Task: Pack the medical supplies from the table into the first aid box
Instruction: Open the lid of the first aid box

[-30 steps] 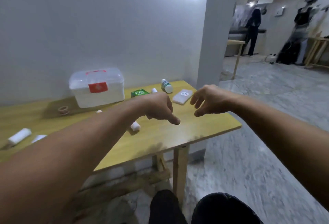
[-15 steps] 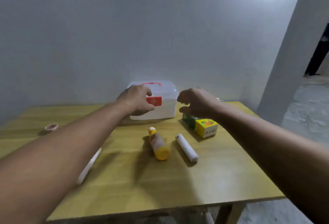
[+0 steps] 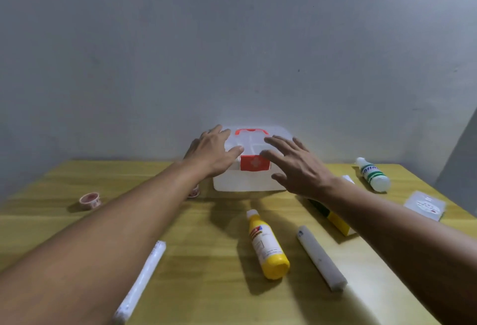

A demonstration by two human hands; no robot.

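The white first aid box [image 3: 251, 169] stands shut at the back of the yellow wooden table [image 3: 211, 255] against the grey wall, its red handle [image 3: 251, 131] on the lid and a red latch [image 3: 254, 163] bearing a pale cross on the front; the left hand [image 3: 214, 153] lies spread on the lid's left corner, and the right hand [image 3: 299, 167], fingers splayed and holding nothing, is at the box's right front, contact unclear. In front lie a yellow bottle [image 3: 268, 246] whose label is too blurred to read, a grey roll [image 3: 321, 257], a white roll [image 3: 140, 279] beside the left forearm, a green-and-yellow carton [image 3: 335, 218] partly under the right wrist, a white bottle with unreadable green lettering [image 3: 373, 174], a clear packet [image 3: 424, 205] and a reddish tape roll [image 3: 89, 200]
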